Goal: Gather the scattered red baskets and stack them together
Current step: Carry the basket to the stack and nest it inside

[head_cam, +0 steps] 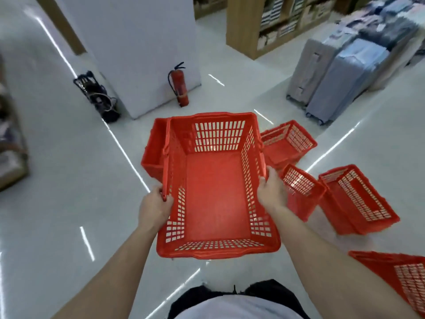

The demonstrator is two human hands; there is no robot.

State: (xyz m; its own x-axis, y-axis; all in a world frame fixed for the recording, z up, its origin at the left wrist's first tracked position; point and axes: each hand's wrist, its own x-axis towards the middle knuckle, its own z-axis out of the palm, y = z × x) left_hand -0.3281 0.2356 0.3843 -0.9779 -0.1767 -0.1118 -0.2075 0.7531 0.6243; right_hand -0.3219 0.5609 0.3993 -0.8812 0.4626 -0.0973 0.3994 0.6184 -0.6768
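Observation:
A large red basket [216,194] is held above the shiny floor in the middle of the view, its opening facing me. My left hand [155,207] grips its left rim and folded handle. My right hand [271,192] grips its right rim. Behind its left side another red basket [153,153] shows partly. Several more red baskets lie scattered to the right: one further back [287,143], one just past my right hand [301,192], one tilted [356,201], and one at the lower right edge [402,275].
A white pillar [138,54] stands ahead with a red fire extinguisher [179,86] and a black cart-like object [99,97] at its base. Suitcases [333,74] and wooden shelves [264,24] line the right. A low shelf [11,146] borders the left.

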